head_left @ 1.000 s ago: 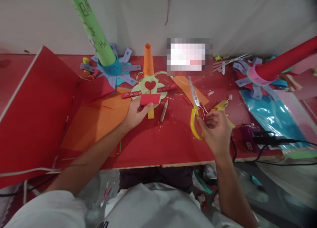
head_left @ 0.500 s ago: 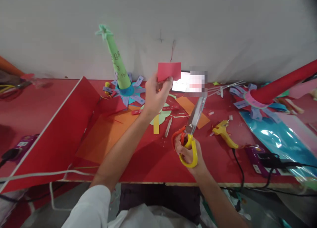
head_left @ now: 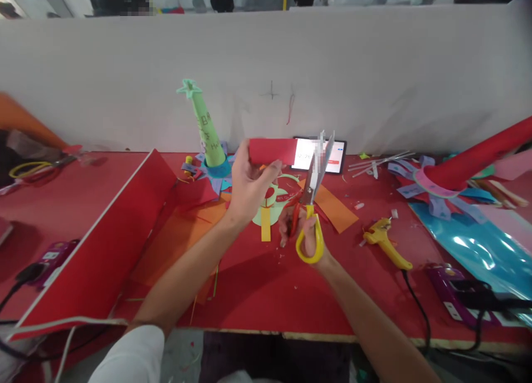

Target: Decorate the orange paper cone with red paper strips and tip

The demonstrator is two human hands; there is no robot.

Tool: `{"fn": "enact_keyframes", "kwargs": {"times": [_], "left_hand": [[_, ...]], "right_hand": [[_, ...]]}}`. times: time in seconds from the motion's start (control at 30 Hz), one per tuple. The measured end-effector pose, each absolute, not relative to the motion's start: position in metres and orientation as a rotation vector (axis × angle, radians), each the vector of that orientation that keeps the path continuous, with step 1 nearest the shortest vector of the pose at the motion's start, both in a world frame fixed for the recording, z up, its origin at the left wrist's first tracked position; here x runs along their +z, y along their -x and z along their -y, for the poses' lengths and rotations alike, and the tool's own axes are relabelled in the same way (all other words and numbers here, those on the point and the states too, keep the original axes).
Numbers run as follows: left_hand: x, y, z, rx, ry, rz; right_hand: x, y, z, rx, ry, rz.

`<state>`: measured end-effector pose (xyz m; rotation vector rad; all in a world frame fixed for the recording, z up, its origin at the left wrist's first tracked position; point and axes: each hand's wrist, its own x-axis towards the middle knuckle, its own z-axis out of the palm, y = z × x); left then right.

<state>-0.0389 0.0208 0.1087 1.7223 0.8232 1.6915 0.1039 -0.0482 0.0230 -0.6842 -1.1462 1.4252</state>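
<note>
A small red paper piece (head_left: 272, 151) is held up between the thumb and fingers of my left hand (head_left: 251, 183). My right hand (head_left: 305, 230) grips scissors (head_left: 310, 203) with one yellow and one red handle loop; their blades point up and are slightly apart, just right of the paper and not touching it. Below the hands, a pale green paper shape (head_left: 261, 214) and a yellow strip (head_left: 266, 225) lie on the red table (head_left: 266, 294). An orange paper piece (head_left: 338, 208) is right of the scissors. Behind the blades stands a lit tablet (head_left: 337, 164).
A green paper cone (head_left: 209, 133) with a star stands at back left, by a red upright board (head_left: 112, 233). On the right are a yellow glue gun (head_left: 388, 244), a purple power strip (head_left: 451, 294), blue film (head_left: 469, 244) and a red paper tube (head_left: 482, 144).
My left hand has turned the red paper to show a longer, flatter side. The scissors now stand more upright, closer to it, with blades parted. The view has tilted up, showing people's heads beyond the partition.
</note>
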Motion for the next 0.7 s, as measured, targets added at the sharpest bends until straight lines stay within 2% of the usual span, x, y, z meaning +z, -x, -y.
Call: {"fn": "enact_keyframes", "kwargs": {"times": [0.13,0.27,0.7], "left_hand": [[0.097,0.027,-0.018,1.542,-1.583,-0.707],[0.082,0.014,-0.013,1.324,-1.65,-0.831],[0.066,0.005,-0.012,1.059,-1.73,-0.797]], "right_hand": [[0.009,-0.11,0.046,1.218,0.755,1.14],[0.009,-0.131,0.031,0.868,0.896,1.101],[0.004,-0.143,0.026,0.88,0.89,0.985]]}}
